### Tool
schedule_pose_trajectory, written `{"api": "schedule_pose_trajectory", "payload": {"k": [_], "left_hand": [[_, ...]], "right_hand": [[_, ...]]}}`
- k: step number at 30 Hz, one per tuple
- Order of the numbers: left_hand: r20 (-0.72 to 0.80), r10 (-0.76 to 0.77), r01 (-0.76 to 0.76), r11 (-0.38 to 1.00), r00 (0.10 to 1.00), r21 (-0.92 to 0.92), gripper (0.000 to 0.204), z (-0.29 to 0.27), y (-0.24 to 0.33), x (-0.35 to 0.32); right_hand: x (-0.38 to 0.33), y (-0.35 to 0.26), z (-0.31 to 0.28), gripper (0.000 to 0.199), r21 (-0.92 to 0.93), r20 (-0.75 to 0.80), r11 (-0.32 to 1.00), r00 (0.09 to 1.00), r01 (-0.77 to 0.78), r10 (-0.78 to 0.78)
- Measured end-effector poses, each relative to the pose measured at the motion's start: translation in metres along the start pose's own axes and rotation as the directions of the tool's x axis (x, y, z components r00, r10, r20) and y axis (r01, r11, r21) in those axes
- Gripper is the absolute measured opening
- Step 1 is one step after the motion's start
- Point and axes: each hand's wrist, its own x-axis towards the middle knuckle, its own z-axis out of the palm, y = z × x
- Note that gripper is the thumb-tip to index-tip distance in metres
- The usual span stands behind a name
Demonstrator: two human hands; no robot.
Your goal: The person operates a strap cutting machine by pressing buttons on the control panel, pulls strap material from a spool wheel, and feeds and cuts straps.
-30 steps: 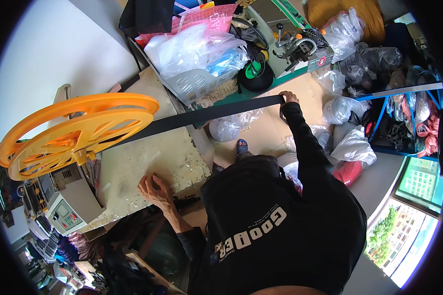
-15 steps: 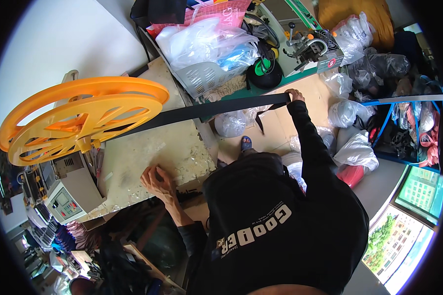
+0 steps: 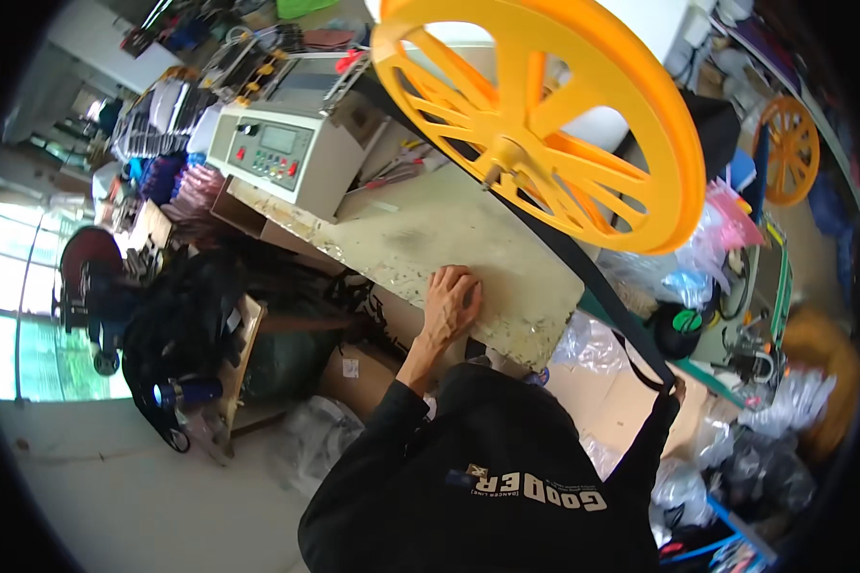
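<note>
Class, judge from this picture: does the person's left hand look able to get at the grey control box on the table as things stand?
Probably yes. The left hand lies flat on the table, and bare tabletop runs from it to the grey control box. The yellow reel stands off to the side, so the way looks free.

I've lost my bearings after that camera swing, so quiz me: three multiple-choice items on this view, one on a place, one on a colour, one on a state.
1. Where does the left hand rest?
A. on the worn tabletop
B. on the control box
C. on the reel

2. What colour is the big spoked reel?
A. blue
B. orange-yellow
C. white

3. How does the dark strap run from the reel to the right hand?
A. coiled on the floor
B. cut in two
C. stretched in a straight line

Answers:
1 A, the fingers lie flat near the table's front edge.
2 B, rim and spokes are all orange-yellow.
3 C, it runs taut down to the right hand, which is barely visible at the sleeve end.
</note>
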Motion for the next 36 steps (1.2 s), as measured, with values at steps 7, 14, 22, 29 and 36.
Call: {"api": "schedule_pose_trajectory", "payload": {"k": [7, 14, 22, 29, 36], "left_hand": [[-0.381, -0.035, 0.138, 0.959, 0.924, 0.248, 0.027, -0.072, -0.035, 0.032], [-0.578, -0.104, 0.408, 0.808, 0.809, 0.426, 0.053, -0.130, -0.111, 0.085], [-0.458, -0.145, 0.411, 0.720, 0.877, 0.559, 0.068, -0.140, -0.168, 0.106], [-0.474, -0.124, 0.403, 0.733, 0.871, 0.548, 0.067, -0.143, -0.171, 0.109], [-0.492, -0.126, 0.408, 0.748, 0.862, 0.523, 0.066, -0.139, -0.170, 0.110]], "right_hand": [[0.016, -0.011, 0.006, 0.026, 0.094, 0.028, 0.996, 1.000, 0.009, -0.012], [0.024, 0.013, 0.023, 0.021, 0.099, -0.068, 0.995, 0.997, -0.014, 0.021], [0.028, 0.011, 0.029, 0.019, 0.103, -0.054, 0.994, 0.998, -0.028, 0.033], [0.033, 0.007, 0.039, 0.018, 0.101, -0.054, 0.995, 0.998, -0.022, 0.028], [0.031, 0.000, 0.044, 0.017, 0.085, -0.021, 0.996, 1.000, -0.015, 0.017]]}}
